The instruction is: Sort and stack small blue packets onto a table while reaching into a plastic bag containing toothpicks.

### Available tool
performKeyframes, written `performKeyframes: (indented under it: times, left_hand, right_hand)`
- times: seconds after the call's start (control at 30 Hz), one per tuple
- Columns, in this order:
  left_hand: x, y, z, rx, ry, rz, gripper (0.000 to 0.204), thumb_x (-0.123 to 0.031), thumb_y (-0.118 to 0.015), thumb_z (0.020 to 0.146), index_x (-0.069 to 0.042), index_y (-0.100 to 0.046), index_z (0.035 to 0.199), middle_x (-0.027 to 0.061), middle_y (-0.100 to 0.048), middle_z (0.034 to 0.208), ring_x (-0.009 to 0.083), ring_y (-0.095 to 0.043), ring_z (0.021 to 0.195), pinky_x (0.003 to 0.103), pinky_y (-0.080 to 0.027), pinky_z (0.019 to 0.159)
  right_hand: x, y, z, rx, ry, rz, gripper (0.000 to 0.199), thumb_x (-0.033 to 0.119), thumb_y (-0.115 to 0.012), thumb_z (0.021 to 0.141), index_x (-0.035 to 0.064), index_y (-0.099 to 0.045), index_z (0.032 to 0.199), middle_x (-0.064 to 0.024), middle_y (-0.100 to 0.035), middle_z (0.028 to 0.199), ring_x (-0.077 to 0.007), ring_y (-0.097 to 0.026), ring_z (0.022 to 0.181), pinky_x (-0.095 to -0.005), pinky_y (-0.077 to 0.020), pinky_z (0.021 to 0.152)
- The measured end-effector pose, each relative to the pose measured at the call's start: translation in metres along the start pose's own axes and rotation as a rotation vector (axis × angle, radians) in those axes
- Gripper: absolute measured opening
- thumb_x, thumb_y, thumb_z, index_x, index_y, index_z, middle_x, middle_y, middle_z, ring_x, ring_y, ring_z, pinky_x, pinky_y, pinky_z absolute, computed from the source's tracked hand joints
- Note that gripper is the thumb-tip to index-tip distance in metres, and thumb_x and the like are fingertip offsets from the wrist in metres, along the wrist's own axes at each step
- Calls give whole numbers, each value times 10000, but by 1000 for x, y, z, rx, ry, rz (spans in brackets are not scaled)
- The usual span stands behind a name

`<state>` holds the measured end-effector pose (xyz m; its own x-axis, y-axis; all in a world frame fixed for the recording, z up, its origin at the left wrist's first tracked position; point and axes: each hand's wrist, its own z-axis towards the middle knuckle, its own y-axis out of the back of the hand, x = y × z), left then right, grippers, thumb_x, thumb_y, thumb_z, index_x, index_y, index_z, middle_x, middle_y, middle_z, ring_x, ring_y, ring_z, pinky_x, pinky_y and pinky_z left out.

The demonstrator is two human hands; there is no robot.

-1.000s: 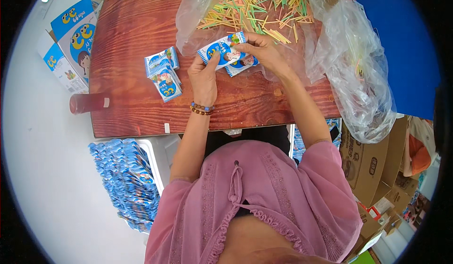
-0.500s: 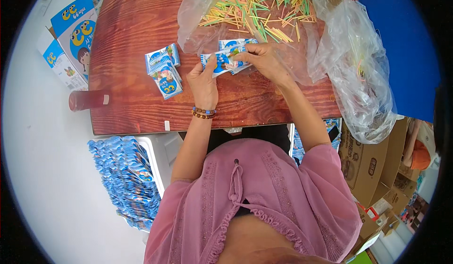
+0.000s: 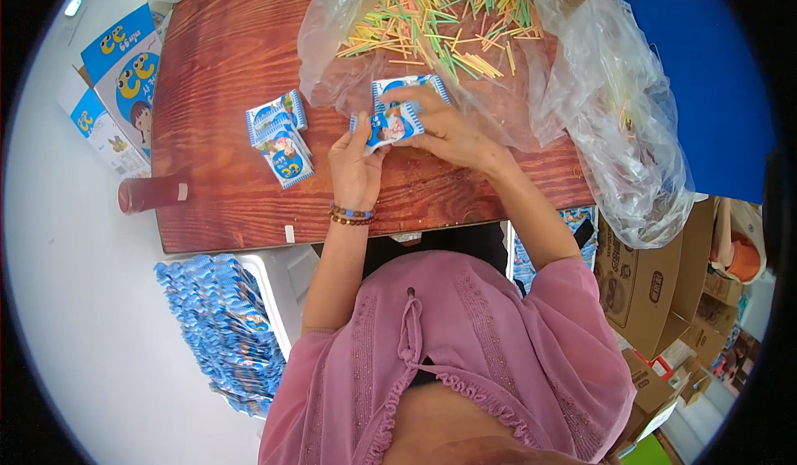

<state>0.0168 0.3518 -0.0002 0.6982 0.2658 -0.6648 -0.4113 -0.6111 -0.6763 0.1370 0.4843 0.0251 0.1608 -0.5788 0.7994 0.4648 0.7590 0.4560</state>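
Observation:
Both my hands meet over the middle of a reddish wooden table (image 3: 224,58). My left hand (image 3: 355,164) pinches the left end of a small blue-and-white packet (image 3: 387,126). My right hand (image 3: 452,129) grips the same packet from the right, with a second like packet (image 3: 397,87) under its fingers. Just behind the hands, a heap of thin coloured sticks (image 3: 432,21) lies on an open clear plastic bag (image 3: 332,46). Two more blue-and-white packets (image 3: 281,137) rest on the table to the left of my left hand.
A dark red cylinder (image 3: 152,193) lies at the table's near left corner. Blue-and-white boxes (image 3: 120,83) stand left of the table. A long stack of blue packets (image 3: 226,332) fills a white tray on the floor. Cardboard boxes (image 3: 656,291) sit at right, below crumpled clear plastic (image 3: 639,166).
Both hands have slid the held packet a little toward me, off the plastic bag's edge. The packets on the left have not moved.

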Motion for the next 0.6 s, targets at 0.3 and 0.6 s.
performKeyframes:
  times: [0.3, 0.6]
  left_hand:
    - [-8, 17, -20, -123, -23, 9, 208, -228, -594, 935, -25, -638, 949, 48, -663, 901, 124, -632, 810, 267, -510, 672]
    - [12, 46, -51, -169, -57, 151, 195, -182, -565, 948, -19, -646, 878, 54, -673, 886, 133, -641, 797, 310, -523, 753]
  right_hand:
    - [-45, 40, 22, -10, -399, 511, 200, 169, -629, 861, 52, -690, 1012, -93, -656, 1058, -202, -611, 956, -327, -454, 861]
    - [-138, 71, 122, -254, -409, -550, 241, 242, -592, 853, 89, -692, 1010, -158, -661, 969, -320, -632, 863, -362, -491, 783]
